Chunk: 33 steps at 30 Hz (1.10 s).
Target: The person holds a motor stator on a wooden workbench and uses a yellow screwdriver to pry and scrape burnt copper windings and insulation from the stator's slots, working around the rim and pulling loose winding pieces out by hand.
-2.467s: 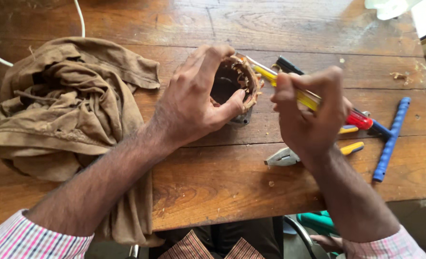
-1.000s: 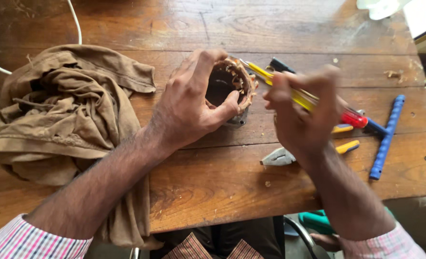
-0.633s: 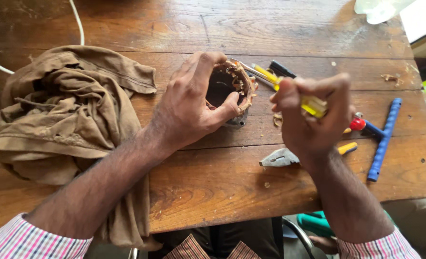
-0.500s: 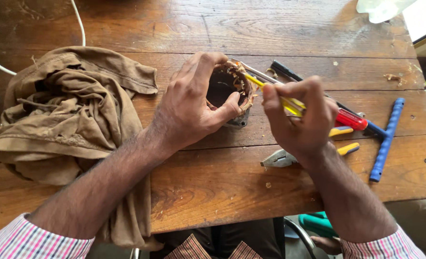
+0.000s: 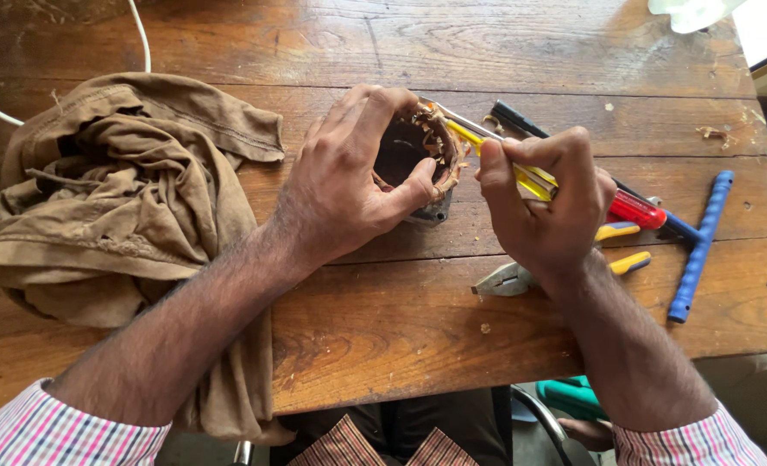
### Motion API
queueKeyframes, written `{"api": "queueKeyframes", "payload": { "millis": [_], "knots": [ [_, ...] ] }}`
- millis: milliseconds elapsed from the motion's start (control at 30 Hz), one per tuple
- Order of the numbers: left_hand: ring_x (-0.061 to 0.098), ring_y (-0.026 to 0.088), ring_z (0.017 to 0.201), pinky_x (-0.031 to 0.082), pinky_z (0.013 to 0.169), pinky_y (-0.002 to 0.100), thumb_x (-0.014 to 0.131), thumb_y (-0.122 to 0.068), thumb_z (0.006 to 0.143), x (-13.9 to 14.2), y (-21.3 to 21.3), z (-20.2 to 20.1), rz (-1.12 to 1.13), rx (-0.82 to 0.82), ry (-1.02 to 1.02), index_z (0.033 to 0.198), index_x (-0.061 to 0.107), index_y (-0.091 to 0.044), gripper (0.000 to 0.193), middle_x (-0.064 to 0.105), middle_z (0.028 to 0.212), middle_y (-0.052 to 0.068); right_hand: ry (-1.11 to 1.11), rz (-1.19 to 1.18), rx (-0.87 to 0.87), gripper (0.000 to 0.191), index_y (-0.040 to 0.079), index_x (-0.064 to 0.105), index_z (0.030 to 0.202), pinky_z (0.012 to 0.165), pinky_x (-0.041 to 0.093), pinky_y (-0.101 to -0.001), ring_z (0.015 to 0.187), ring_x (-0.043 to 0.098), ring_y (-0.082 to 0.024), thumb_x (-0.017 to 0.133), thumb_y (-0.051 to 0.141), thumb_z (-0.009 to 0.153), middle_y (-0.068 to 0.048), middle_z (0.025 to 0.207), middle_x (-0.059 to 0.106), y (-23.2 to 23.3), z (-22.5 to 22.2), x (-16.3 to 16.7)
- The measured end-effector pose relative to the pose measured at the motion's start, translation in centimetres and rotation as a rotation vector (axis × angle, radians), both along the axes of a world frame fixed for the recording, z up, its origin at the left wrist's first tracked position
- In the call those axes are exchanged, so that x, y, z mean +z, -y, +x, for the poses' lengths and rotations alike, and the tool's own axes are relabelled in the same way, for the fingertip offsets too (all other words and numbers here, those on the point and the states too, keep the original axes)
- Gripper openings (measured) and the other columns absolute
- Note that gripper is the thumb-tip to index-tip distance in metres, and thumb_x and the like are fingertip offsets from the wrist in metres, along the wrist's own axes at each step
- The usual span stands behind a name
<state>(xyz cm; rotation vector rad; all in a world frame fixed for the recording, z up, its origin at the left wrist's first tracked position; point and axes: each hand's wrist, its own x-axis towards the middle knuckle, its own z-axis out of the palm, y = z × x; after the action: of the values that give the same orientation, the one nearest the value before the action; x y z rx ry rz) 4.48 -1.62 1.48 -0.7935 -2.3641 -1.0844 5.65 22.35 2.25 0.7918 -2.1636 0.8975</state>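
Gripping the round motor stator [image 5: 422,164] on the table [image 5: 400,328], the left hand [image 5: 349,185] is steadying it while the right hand [image 5: 543,211], just beside, is clenching a yellow screwdriver [image 5: 530,177] whose long axis is pointing left into the stator's rim.

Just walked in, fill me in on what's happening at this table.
A person sits at a wooden table. The left hand grips a small round motor stator with copper windings, holding it upright on the table. The right hand holds a yellow-handled screwdriver, its tip at the windings' rim. Pliers, a blue T-handle tool and a brown cloth lie nearby.
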Motion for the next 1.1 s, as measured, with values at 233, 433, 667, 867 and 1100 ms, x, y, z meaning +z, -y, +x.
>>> {"api": "queueKeyframes", "payload": {
  "millis": [233,433,667,867,1100],
  "knots": [
    [0.066,0.033,0.115,0.054,0.101,0.051,0.070,-0.034,0.099,0.1,0.0,0.0,0.013,-0.004,0.007,0.133,0.050,-0.003,0.050,0.062,0.116,0.019,0.032,-0.010,-0.015,0.022,0.001,0.054,0.104,0.061,0.061,-0.0235,0.075,0.078,-0.014,0.073,0.007,0.114,-0.012,0.085,0.074,0.2,-0.2,0.3],
    [0.064,0.035,0.122,0.053,0.105,0.052,0.071,-0.033,0.099,0.2,0.1,0.2,0.003,-0.009,-0.029,0.134,0.052,-0.006,0.049,0.063,0.120,0.018,0.150,-0.043,-0.015,0.024,0.000,0.050,0.106,0.062,0.064,-0.0241,0.078,0.080,-0.016,0.069,0.009,0.116,-0.013,0.085,0.075,0.3,-0.4,0.3],
    [0.063,0.034,0.118,0.053,0.103,0.052,0.071,-0.036,0.098,0.1,0.0,0.0,0.007,-0.030,0.019,0.133,0.052,-0.003,0.052,0.061,0.117,0.019,0.260,-0.196,0.098,0.021,0.003,0.048,0.107,0.060,0.063,-0.0262,0.076,0.081,-0.017,0.063,0.010,0.120,-0.015,0.083,0.069,0.2,-1.9,0.3],
    [0.061,0.036,0.126,0.051,0.110,0.053,0.068,-0.036,0.102,-0.4,0.0,-0.2,-0.009,-0.051,-0.020,0.135,0.054,-0.006,0.046,0.062,0.123,0.016,0.592,-0.351,0.051,0.022,0.004,0.045,0.104,0.046,0.050,-0.0241,0.059,0.064,-0.012,0.065,0.010,0.113,-0.011,0.074,0.066,0.1,-2.0,1.2],
    [0.048,0.037,0.134,0.047,0.113,0.055,0.064,-0.036,0.098,-0.8,-0.1,-0.5,-0.097,-0.006,-0.011,0.143,0.056,-0.013,0.051,0.053,0.134,0.020,0.526,-0.337,0.082,0.019,0.001,0.047,0.108,0.050,0.053,-0.0253,0.063,0.068,-0.013,0.064,0.007,0.114,-0.012,0.078,0.067,0.0,-1.9,1.6]
  ]
}}
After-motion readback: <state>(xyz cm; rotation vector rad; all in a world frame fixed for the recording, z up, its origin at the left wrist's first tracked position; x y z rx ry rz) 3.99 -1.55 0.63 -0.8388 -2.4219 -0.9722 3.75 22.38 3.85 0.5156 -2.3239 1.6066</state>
